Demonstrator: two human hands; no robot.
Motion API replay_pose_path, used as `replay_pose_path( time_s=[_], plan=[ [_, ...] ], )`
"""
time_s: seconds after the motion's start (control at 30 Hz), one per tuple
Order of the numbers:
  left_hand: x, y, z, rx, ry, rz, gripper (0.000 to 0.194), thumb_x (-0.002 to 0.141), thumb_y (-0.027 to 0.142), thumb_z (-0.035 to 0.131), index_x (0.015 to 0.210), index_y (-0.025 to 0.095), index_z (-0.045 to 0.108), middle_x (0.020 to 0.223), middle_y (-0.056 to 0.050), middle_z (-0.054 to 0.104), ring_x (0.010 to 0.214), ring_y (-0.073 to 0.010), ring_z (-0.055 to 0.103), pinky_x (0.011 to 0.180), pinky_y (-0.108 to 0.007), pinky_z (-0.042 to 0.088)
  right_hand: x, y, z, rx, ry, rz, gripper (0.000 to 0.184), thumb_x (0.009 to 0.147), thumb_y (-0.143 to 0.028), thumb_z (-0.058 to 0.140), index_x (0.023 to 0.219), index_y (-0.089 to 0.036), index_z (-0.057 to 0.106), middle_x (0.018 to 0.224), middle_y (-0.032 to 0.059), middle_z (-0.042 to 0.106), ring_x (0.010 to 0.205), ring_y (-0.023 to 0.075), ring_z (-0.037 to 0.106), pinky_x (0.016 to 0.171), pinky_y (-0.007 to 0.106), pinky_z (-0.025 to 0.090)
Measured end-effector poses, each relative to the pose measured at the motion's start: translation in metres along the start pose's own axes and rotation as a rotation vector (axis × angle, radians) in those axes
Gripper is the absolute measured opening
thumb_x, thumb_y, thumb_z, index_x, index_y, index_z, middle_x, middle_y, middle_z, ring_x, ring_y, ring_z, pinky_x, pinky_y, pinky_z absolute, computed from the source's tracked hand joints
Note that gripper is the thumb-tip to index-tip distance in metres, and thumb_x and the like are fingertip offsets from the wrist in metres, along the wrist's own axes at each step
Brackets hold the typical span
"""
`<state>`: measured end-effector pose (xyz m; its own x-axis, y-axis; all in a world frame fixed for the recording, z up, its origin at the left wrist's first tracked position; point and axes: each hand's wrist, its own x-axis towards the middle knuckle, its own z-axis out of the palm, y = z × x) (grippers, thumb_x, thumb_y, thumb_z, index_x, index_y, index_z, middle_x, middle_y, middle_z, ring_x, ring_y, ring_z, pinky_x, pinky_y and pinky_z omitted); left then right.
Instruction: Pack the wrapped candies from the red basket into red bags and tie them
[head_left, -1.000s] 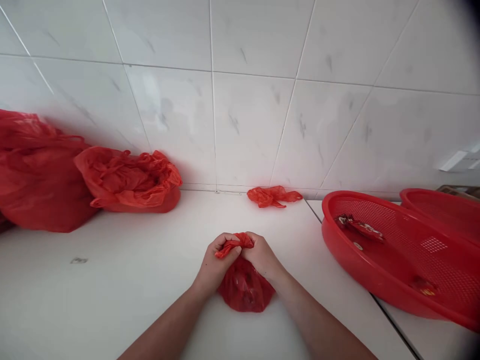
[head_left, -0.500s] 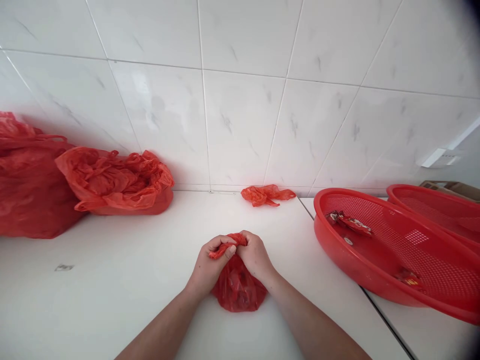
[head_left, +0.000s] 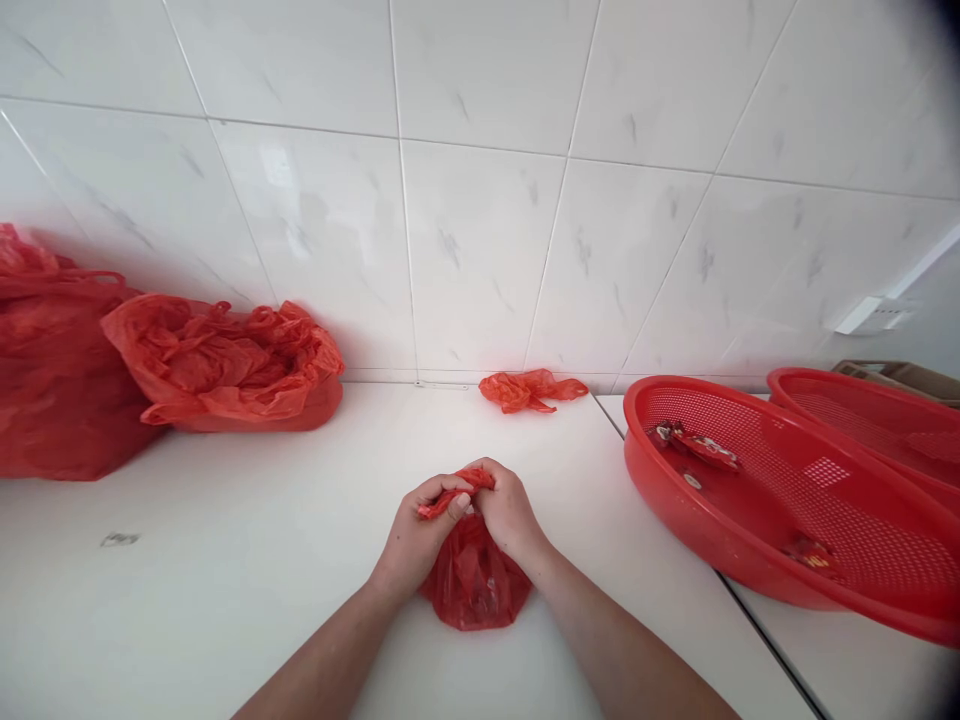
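A red plastic bag point(head_left: 480, 585) rests on the white table directly before me, its lower part bulging with contents I cannot make out. My left hand point(head_left: 424, 520) is closed around the gathered, twisted top of the bag, thumb pressed across it. From the other side, my right hand point(head_left: 510, 510) grips the same gathered neck, its fingertips mostly hidden behind the plastic. The two hands meet at the bag's top.
A red plastic basket point(head_left: 679, 535) with a few small packets point(head_left: 705, 450) stands at the right, another red basket point(head_left: 885, 420) behind it. At the left are a big red bag point(head_left: 67, 380) and an open bag of crumpled bags point(head_left: 232, 365). A loose red bag point(head_left: 529, 390) lies near the tiled wall.
Both hands keep hold of the bag's neck and have hardly moved. The bag's lower part has shifted slightly, and the whole view has drifted a little.
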<state>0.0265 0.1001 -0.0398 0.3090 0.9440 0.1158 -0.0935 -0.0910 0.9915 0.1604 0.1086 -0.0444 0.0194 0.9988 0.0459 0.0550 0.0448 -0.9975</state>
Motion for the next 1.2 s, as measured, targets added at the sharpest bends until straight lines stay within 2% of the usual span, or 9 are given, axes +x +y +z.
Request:
replay_pose_path(
  time_s=[0.17,0.33,0.5,0.57,0.63,0.8,0.93,1.07,1.2],
  plan=[
    [0.001,0.001,-0.001,-0.009,0.022,0.006,0.017,0.084,0.033,0.058,0.091,0.019,0.065,0.09,-0.004,0.066,0.086,-0.0173,0.059,0.079,-0.028,0.046,0.003,-0.003,-0.001,0.133,-0.034,-0.002,0.026,0.061,-0.011,0.045,0.078,-0.021,0.061,0.074,-0.0031,0.064,0.065,0.0133,0.057,0.064,0.026,0.046],
    [0.003,0.002,-0.004,-0.033,0.031,0.027,0.024,0.086,0.035,0.055,0.102,0.019,0.065,0.108,-0.007,0.064,0.099,-0.0215,0.058,0.088,-0.034,0.045,0.004,-0.007,-0.005,0.189,-0.051,0.012,0.03,0.063,-0.011,0.047,0.085,-0.021,0.064,0.084,-0.0012,0.067,0.076,0.0157,0.06,0.071,0.028,0.046],
    [0.005,0.001,-0.007,-0.042,0.066,0.09,0.03,0.088,0.037,0.05,0.108,0.02,0.065,0.121,-0.008,0.059,0.11,-0.0238,0.055,0.098,-0.038,0.039,0.002,-0.014,-0.013,0.539,-0.163,0.152,0.025,0.073,-0.023,0.057,0.097,-0.022,0.065,0.103,0.0032,0.066,0.084,0.0163,0.06,0.078,0.031,0.046],
    [0.005,0.001,-0.008,-0.057,0.071,0.081,0.033,0.089,0.039,0.049,0.112,0.021,0.063,0.124,-0.008,0.058,0.113,-0.0246,0.053,0.1,-0.039,0.039,0.002,-0.014,-0.016,0.657,-0.164,0.173,0.022,0.078,-0.032,0.059,0.095,-0.021,0.066,0.101,0.0042,0.067,0.083,0.0165,0.061,0.077,0.032,0.046],
    [0.004,0.001,-0.009,-0.053,0.111,0.05,0.037,0.089,0.043,0.046,0.116,0.021,0.061,0.128,-0.008,0.055,0.117,-0.0249,0.05,0.101,-0.039,0.038,0.005,-0.012,-0.019,0.71,-0.134,0.176,0.018,0.075,-0.031,0.065,0.09,-0.021,0.066,0.092,0.0024,0.068,0.078,0.0155,0.061,0.075,0.031,0.047],
    [0.005,-0.004,-0.015,0.004,0.323,0.025,0.044,0.09,0.05,0.039,0.123,0.025,0.056,0.128,-0.006,0.056,0.119,-0.0226,0.049,0.103,-0.037,0.037,0.018,-0.007,-0.038,0.748,-0.038,0.116,0.017,0.066,-0.017,0.072,0.079,-0.021,0.062,0.081,-0.0001,0.068,0.07,0.0115,0.06,0.069,0.025,0.047],
    [0.007,-0.009,-0.018,0.026,0.417,0.065,0.045,0.091,0.051,0.036,0.118,0.024,0.058,0.116,-0.006,0.061,0.109,-0.0208,0.055,0.097,-0.036,0.041,0.027,-0.008,-0.06,0.754,0.069,0.096,0.019,0.065,-0.014,0.071,0.079,-0.022,0.06,0.076,-0.0012,0.067,0.071,0.0098,0.059,0.065,0.02,0.048],
    [0.009,-0.012,-0.02,0.067,0.391,0.092,0.046,0.091,0.052,0.034,0.116,0.023,0.06,0.113,-0.007,0.062,0.107,-0.0214,0.056,0.097,-0.037,0.041,0.03,-0.006,-0.074,0.729,0.109,0.058,0.021,0.067,-0.015,0.071,0.082,-0.023,0.059,0.08,-0.0019,0.066,0.073,0.0086,0.059,0.066,0.019,0.048],
    [0.012,-0.012,-0.029,0.099,0.291,0.112,0.052,0.086,0.053,0.044,0.131,0.025,0.047,0.126,-0.009,0.054,0.121,-0.0241,0.046,0.102,-0.04,0.036,0.028,-0.001,-0.079,0.61,-0.005,0.054,0.028,0.077,-0.029,0.067,0.102,-0.028,0.057,0.098,-0.0001,0.065,0.091,0.012,0.06,0.079,0.026,0.048]
  ],
)
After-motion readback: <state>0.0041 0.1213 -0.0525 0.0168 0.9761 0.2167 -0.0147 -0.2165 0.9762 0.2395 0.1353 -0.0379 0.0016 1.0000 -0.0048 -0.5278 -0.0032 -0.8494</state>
